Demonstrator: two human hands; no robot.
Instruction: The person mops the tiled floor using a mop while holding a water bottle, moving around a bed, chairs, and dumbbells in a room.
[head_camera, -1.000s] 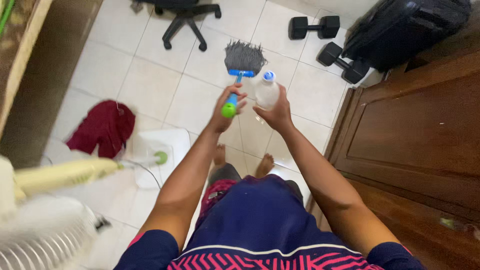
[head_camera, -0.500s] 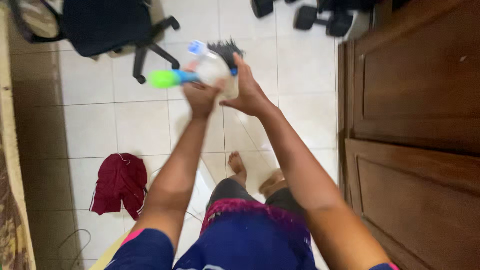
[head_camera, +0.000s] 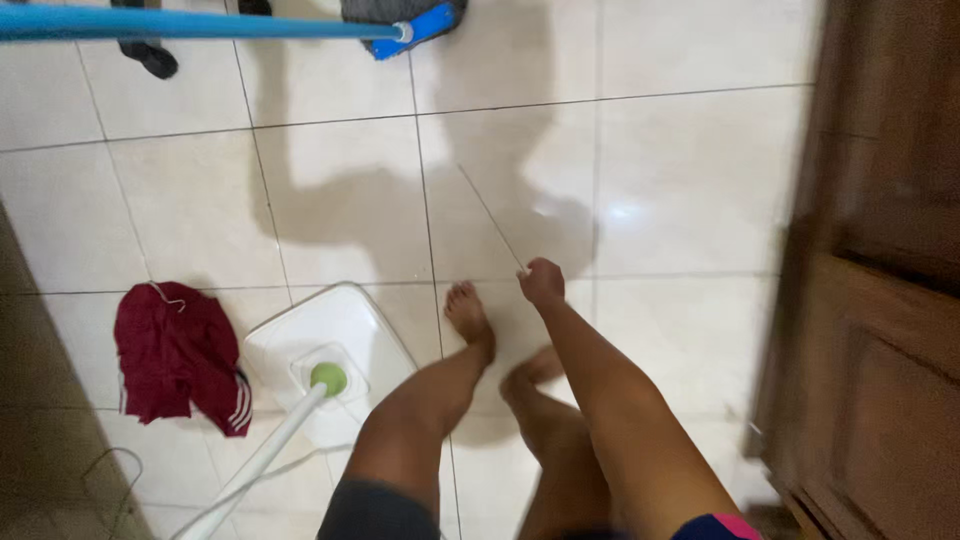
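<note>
No packages, labels, signs or screens anywhere in view. Nothing of that kind from twelve o'clock round to six.

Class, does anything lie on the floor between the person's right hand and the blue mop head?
Nothing visible: only bare tiles separate the right hand from the mop head. The red cloth and fan base lie left.

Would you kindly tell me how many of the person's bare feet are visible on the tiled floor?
2. One foot is planted just right of the white fan base; the other foot is beside it, partly hidden behind the right hand's forearm.
</note>
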